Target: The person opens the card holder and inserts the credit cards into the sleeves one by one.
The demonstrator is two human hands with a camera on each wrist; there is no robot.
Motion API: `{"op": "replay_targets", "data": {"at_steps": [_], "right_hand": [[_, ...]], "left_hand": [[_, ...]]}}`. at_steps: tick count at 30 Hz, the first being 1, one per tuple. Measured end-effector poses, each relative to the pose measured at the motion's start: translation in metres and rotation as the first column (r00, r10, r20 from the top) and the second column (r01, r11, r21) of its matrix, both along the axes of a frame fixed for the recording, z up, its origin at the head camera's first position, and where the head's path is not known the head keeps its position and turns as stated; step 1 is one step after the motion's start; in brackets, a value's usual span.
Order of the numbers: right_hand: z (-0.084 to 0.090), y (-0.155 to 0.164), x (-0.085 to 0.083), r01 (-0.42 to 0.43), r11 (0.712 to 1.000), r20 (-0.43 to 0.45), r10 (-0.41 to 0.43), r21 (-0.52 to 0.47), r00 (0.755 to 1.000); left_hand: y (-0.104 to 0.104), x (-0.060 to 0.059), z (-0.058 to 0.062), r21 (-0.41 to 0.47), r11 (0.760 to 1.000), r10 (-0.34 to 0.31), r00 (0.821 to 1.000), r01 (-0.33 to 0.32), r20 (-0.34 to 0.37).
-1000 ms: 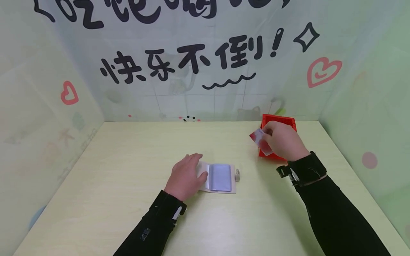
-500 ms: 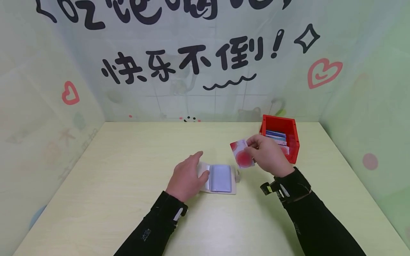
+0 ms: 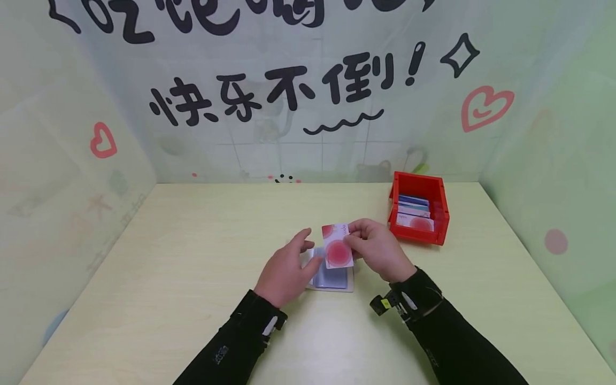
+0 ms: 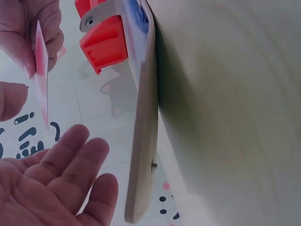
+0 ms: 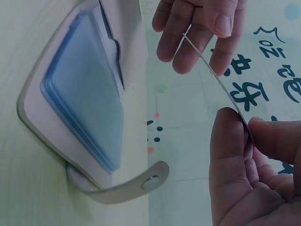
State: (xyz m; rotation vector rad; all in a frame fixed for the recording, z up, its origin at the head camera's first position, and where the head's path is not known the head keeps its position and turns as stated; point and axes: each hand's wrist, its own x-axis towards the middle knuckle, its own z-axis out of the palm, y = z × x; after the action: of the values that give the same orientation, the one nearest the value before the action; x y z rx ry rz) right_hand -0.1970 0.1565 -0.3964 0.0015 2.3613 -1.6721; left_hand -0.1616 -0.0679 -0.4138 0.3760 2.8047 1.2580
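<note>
White card (image 3: pixel 338 247) with red circle, upright, face toward person, pinched in right hand (image 3: pixel 377 250) just above card holder (image 3: pixel 332 277). Card holder beige, open flat on table, blue-tinted clear sleeves up, snap tab at right edge.

The right hand (image 5: pixel 254 165) fills the lower right of the right wrist view, thumb and a finger pinching one end of a thin card (image 5: pixel 217 81) seen edge-on and slightly bowed; the far end of the card lies against the fingers of the left hand (image 5: pixel 197 28), which reach in from the top; to the left an open card holder (image 5: pixel 70 103) lies flat on the pale table (image 5: pixel 19 197), its bluish clear sleeves (image 5: pixel 82 115) stacked inside; a strap (image 5: pixel 127 186) with a snap stud curls off the holder's lower end past the table's edge.
</note>
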Motion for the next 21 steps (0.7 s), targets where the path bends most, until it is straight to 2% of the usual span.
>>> {"op": "replay_targets", "data": {"at_steps": [7, 13, 18, 21], "right_hand": [[-0.011, -0.009, 0.003, 0.005, 0.997, 0.012, -0.004, -0.078, 1.000], [-0.015, -0.014, 0.003, 0.011, 0.997, 0.030, -0.009, -0.071, 0.999], [-0.014, -0.013, 0.003, -0.005, 0.998, -0.013, 0.006, 0.058, 1.000], [-0.011, -0.011, 0.005, -0.006, 0.983, -0.079, 0.021, 0.183, 0.997]], "left_hand": [[0.006, 0.000, -0.005, 0.108, 0.992, -0.063, 0.997, 0.058, 0.046], [0.008, -0.002, -0.006, 0.139, 0.989, -0.045, 0.998, 0.038, 0.044], [0.006, -0.004, -0.004, 0.170, 0.985, -0.023, 0.998, 0.012, 0.065], [0.004, -0.006, -0.003, 0.172, 0.985, 0.003, 0.997, -0.017, 0.076]]}}
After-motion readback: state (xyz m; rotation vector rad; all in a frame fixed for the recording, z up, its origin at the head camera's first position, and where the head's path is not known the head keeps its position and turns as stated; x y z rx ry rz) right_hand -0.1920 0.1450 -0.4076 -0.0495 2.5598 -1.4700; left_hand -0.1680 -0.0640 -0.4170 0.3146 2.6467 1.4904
